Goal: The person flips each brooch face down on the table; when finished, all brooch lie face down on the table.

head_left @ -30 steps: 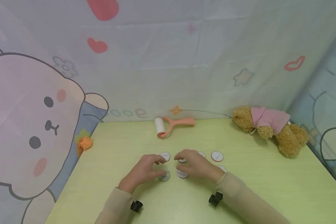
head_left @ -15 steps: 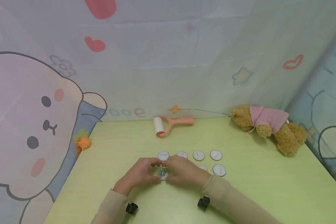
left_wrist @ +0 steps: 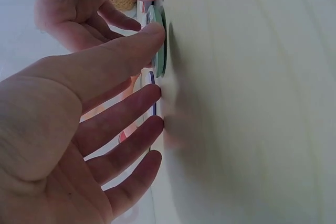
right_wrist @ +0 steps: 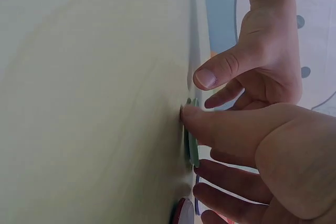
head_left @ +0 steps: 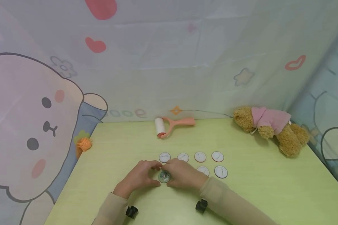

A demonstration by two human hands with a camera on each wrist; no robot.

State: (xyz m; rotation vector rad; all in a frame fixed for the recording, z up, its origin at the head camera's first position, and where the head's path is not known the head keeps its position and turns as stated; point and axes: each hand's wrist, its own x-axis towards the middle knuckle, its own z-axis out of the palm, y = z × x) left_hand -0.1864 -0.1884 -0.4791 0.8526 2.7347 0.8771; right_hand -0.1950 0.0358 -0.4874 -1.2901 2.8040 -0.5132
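Note:
A round green pin badge [head_left: 164,177], patterned side up, lies between the hands at the table's middle. My right hand [head_left: 184,175] pinches its right side, thumb at the near edge and index finger at the far edge. From the left my left hand [head_left: 138,176] curves loosely beside it, fingers extended; the right wrist view shows the left thumb [right_wrist: 206,78] apart from the badge. Edge-on, the badge [right_wrist: 193,150] shows a lighter and a darker green layer; I cannot tell whether these are two badges. Behind the hands are several white-backed badges [head_left: 200,157], lying pin side up.
An orange-handled lint roller [head_left: 176,125] lies at the back of the yellow-green table [head_left: 124,140]. A teddy bear in a pink top [head_left: 271,122] lies at the back right. An orange ball-like item [head_left: 85,144] is at the left edge. Printed cloth hangs behind.
My right hand has moved left, from over the white badges to the green badge. My left thumb has come off the green badge's face, and the left hand has stayed beside it.

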